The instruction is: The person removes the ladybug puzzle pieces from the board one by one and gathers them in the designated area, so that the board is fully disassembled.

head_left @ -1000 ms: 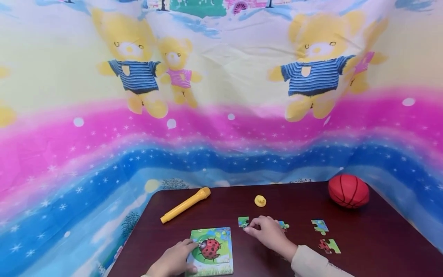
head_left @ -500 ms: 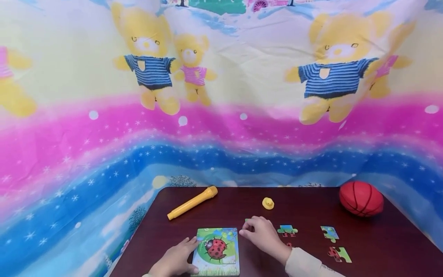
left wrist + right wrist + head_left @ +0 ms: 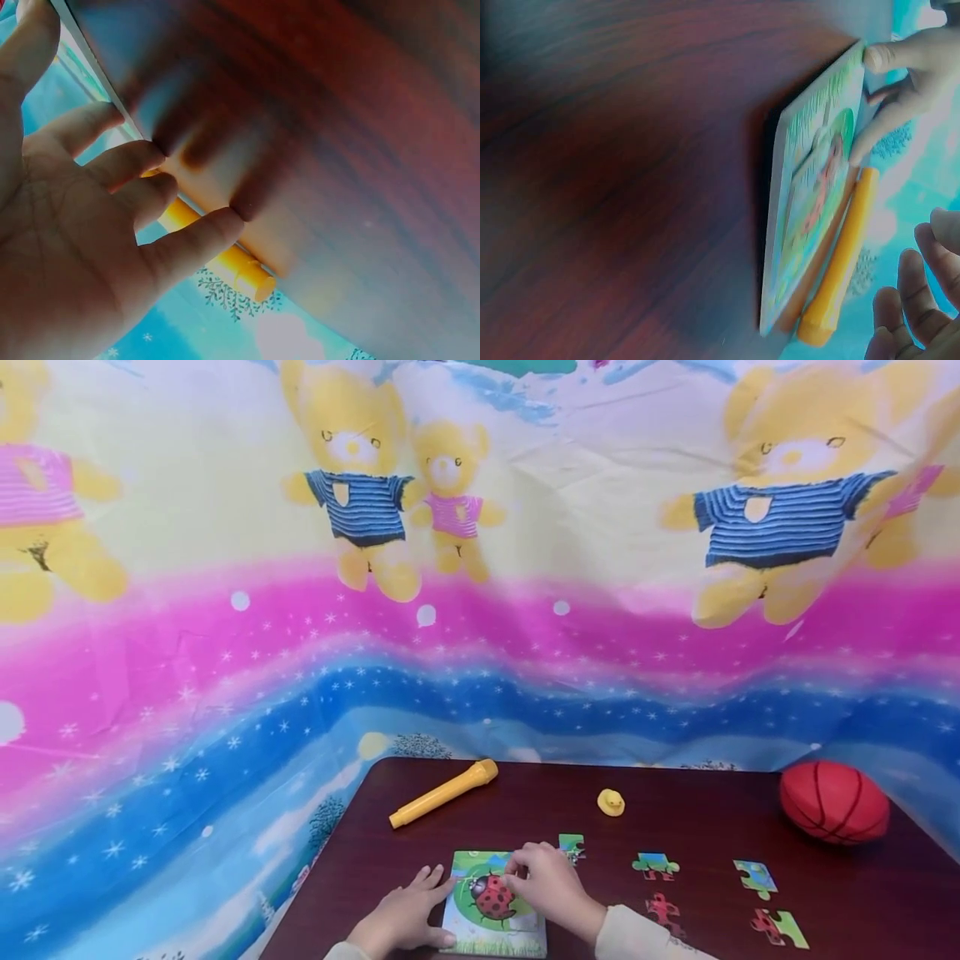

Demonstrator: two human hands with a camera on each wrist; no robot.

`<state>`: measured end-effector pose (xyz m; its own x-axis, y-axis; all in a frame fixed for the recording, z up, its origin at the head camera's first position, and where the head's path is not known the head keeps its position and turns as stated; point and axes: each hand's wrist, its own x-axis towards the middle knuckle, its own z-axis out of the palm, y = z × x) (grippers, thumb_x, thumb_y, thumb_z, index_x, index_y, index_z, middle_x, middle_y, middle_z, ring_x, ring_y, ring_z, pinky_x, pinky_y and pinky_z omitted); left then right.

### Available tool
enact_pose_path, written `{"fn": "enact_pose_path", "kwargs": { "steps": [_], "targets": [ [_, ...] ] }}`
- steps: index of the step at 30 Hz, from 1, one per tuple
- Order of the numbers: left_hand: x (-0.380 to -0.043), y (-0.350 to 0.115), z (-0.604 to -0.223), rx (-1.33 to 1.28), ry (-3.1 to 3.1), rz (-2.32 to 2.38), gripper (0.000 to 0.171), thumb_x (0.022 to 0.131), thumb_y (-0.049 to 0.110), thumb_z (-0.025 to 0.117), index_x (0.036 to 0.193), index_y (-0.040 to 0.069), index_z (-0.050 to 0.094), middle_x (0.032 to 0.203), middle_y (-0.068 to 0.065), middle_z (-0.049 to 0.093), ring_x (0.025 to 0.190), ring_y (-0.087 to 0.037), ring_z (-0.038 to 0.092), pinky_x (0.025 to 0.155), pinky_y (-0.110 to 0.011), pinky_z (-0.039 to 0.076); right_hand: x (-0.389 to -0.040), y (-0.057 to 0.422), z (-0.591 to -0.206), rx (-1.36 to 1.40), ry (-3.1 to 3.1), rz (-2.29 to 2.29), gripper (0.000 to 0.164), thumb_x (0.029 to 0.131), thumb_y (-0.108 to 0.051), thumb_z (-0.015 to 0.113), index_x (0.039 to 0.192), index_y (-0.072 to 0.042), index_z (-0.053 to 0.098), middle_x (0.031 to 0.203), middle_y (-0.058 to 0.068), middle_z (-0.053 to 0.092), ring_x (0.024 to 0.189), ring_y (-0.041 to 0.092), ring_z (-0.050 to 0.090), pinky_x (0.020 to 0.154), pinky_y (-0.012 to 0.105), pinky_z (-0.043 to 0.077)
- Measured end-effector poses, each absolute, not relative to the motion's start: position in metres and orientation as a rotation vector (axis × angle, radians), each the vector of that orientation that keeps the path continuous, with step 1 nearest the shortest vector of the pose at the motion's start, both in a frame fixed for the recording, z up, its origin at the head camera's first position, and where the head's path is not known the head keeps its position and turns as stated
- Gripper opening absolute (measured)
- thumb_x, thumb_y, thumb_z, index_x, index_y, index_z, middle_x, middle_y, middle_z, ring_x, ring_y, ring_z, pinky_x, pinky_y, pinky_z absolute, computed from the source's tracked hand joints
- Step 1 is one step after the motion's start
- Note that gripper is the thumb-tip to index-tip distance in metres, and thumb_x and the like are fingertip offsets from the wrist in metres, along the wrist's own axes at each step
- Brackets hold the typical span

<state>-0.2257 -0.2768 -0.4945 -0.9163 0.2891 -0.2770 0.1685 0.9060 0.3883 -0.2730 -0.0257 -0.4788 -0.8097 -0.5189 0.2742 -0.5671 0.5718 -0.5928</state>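
Observation:
A square ladybug puzzle board lies on the dark table. My left hand is spread at its left edge, fingertips and thumb touching the rim; the left wrist view shows these fingertips along the edge. My right hand hovers over the board's right half with loosely bent fingers, thumb and index tips close together beside the ladybug picture. No piece shows between its fingers in the right wrist view. Loose puzzle pieces lie right of the board, including a green one just behind the right hand.
Other pieces include a green-blue one, a red one, a blue-green one and a red-green one. A yellow toy microphone, a small yellow duck and a red basketball stand farther back, before a printed curtain.
My right hand has moved left from the loose green piece to above the board. My left hand has stayed at the board's left edge. The head view has turned leftward.

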Motion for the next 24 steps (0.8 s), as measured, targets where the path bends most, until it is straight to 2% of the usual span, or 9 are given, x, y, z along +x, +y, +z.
{"fn": "enact_pose_path", "kwargs": {
  "steps": [5,11,17,24],
  "targets": [
    [-0.231,-0.275,-0.494,0.334,2.735,0.554,0.078,0.073,0.052,0.072,0.143,0.030,0.043,0.151,-0.009,0.032,0.137,-0.034,0.030,0.096,-0.063,0.034,-0.274,-0.040,-0.481,0.963,-2.730,1.100,0.015,0.082,-0.029,0.073,0.068,-0.027,0.067,0.069,-0.017,0.051,0.066,0.003,0.044,0.062,0.028,0.036],
    [-0.237,-0.273,-0.503,0.361,2.725,0.513,0.084,0.068,0.062,0.069,0.143,0.035,0.040,0.152,-0.006,0.031,0.137,-0.031,0.033,0.094,-0.064,0.035,-0.276,-0.051,-0.486,0.974,-2.786,1.069,0.013,0.082,-0.027,0.072,0.069,-0.026,0.070,0.068,-0.017,0.052,0.068,0.004,0.047,0.068,0.037,0.041],
    [-0.234,-0.273,-0.500,0.305,2.741,0.527,0.080,0.069,0.053,0.073,0.141,0.034,0.044,0.150,-0.006,0.034,0.136,-0.031,0.034,0.096,-0.061,0.036,-0.282,-0.066,-0.498,1.032,-2.729,0.914,0.005,0.078,-0.027,0.074,0.075,-0.023,0.074,0.070,-0.015,0.054,0.068,0.007,0.049,0.059,0.029,0.040],
    [-0.233,-0.281,-0.499,0.290,2.751,0.483,0.079,0.070,0.050,0.074,0.141,0.032,0.045,0.150,-0.008,0.035,0.135,-0.032,0.035,0.096,-0.060,0.037,-0.278,-0.082,-0.508,1.210,-2.726,0.609,0.022,0.072,-0.037,0.077,0.082,-0.018,0.072,0.070,-0.012,0.046,0.062,0.006,0.038,0.052,0.024,0.033]
  ]
}}
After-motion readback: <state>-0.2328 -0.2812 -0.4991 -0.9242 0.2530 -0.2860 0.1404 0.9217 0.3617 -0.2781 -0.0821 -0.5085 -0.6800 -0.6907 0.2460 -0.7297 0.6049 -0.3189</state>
